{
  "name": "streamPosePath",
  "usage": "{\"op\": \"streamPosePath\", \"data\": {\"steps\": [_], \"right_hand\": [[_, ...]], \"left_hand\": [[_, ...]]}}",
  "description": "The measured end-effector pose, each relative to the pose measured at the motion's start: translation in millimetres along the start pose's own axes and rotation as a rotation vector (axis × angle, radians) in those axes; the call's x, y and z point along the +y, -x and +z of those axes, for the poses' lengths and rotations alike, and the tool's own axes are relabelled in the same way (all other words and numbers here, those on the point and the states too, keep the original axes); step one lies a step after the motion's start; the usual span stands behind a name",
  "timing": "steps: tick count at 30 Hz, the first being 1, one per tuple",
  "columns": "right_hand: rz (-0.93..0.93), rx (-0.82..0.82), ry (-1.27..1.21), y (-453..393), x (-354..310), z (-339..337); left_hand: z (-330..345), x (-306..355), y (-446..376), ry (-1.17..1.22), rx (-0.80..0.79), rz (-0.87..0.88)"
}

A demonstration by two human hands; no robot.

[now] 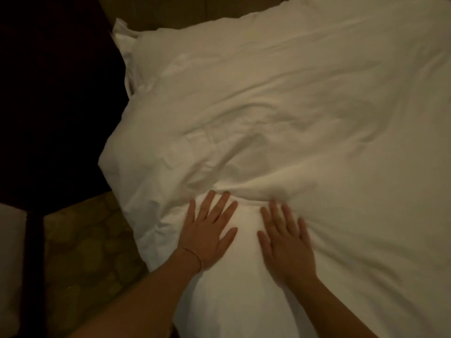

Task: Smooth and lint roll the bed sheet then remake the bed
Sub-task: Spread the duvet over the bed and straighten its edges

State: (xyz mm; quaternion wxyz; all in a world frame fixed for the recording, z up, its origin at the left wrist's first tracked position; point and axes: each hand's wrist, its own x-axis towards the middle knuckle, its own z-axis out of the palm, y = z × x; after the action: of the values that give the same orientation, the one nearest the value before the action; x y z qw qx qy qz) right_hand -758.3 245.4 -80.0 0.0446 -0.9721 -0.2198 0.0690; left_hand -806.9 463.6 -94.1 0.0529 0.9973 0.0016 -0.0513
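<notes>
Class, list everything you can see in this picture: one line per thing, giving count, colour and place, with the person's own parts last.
Bedding: one, white, wrinkled, fills the centre and right.
Carpet: one, patterned yellowish-brown, lower left beside the bed.
Dark furniture: one, black, upper left; too dark to identify.
Pale object: one, whitish, far left edge; unclear.
Left hand: one, flat on the bedding, fingers spread.
Right hand: one, flat on the bedding beside the left.
</notes>
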Motion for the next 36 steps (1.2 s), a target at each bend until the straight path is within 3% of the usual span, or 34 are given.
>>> {"op": "streamPosePath", "data": {"steps": [3, 7, 13, 15, 17, 19, 20, 25, 30, 32, 34, 36], "right_hand": [[0.154, -0.044, -0.058, -29, -3, -6], [0.004, -0.04, -0.189, -73, -42, -33], [-0.108, 0.225, -0.229, -182, -112, -96], [-0.105, 0.314, -0.186, -210, -131, -114], [-0.097, 0.361, -0.143, -234, -142, -125], [-0.094, 0.368, -0.099, -254, -150, -136], [-0.103, 0.366, -0.074, -264, -155, -141], [-0.125, 0.267, 0.028, -310, -169, -155], [-0.087, 0.355, 0.12, -316, -167, -154], [-0.078, 0.319, 0.155, -321, -166, -161], [-0.063, 0.315, 0.143, -329, -167, -178], [-0.05, 0.431, 0.051, -333, -164, -201]], "left_hand": [[-8, -30, -29, 0.0, 0.044, 0.016], [-29, -66, -59, -0.1, 0.218, 0.172], [-102, -145, -109, -0.137, 0.584, 0.211], [-122, -168, -123, -0.049, 0.637, 0.094], [-131, -191, -137, 0.232, 0.573, -0.206], [-135, -209, -148, 0.642, 0.394, -0.446], [-134, -215, -152, 0.751, 0.341, -0.471], [-141, -240, -162, 0.826, 0.277, -0.512], [-147, -270, -146, 1.057, -0.034, -0.494], [-152, -281, -138, 1.014, -0.166, -0.458], [-167, -286, -136, 0.86, -0.108, -0.447], [-193, -283, -140, 0.782, 0.07, -0.426]]}}
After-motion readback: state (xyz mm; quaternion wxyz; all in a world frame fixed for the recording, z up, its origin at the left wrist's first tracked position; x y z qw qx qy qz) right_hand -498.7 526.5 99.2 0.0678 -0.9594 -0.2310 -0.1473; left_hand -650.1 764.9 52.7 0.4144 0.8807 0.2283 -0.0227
